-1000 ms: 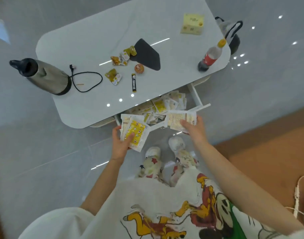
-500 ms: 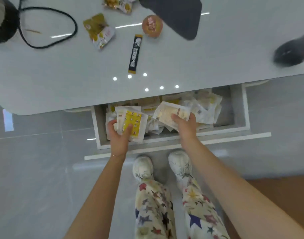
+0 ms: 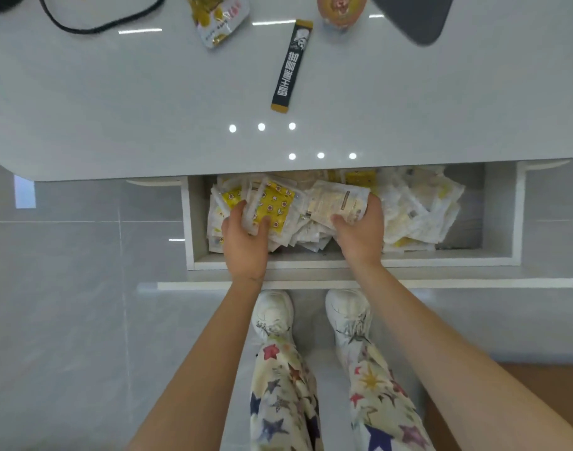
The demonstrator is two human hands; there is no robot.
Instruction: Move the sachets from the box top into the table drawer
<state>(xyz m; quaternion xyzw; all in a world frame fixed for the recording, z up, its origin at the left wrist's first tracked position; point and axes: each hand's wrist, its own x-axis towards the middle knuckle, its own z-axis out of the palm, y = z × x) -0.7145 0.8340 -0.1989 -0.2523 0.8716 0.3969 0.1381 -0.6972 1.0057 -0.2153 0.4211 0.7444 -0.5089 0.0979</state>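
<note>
- Two bare forearms reach forward and down from the bottom of the view, converging slightly toward the open white table drawer (image 3: 496, 258), which is pulled out from under the glossy pale grey tabletop (image 3: 115, 109).
- Left hand (image 3: 246, 239) is inside the drawer's left part, back of the hand up, fingers curled around a clear-edged sachet printed yellow with small stars and flowers (image 3: 275, 206); the thumb presses on its near face, and the sachet rests against the pile beneath it.
- Right hand (image 3: 360, 232) is inside the drawer near its middle, fingers closed on a pale cream sachet with faint print (image 3: 337, 200), thumb on top, the packet tilted up toward the tabletop edge.
- Heap of white and yellow sachets (image 3: 418, 209) fills most of the drawer, from the left wall to well past the right hand; the far right end of the drawer floor is bare.
- On the tabletop lie a narrow black stick sachet with white characters and a gold end (image 3: 291, 66), a crumpled yellow-and-white snack packet (image 3: 218, 17), a black cable (image 3: 102, 21), a round orange-brown item (image 3: 342, 8) and a dark grey flat piece (image 3: 415, 14), all cut by the upper edge.
- Below the drawer front stand two white shoes (image 3: 273, 314) and star-patterned trousers (image 3: 285, 395) on the grey tiled floor (image 3: 67, 320).
</note>
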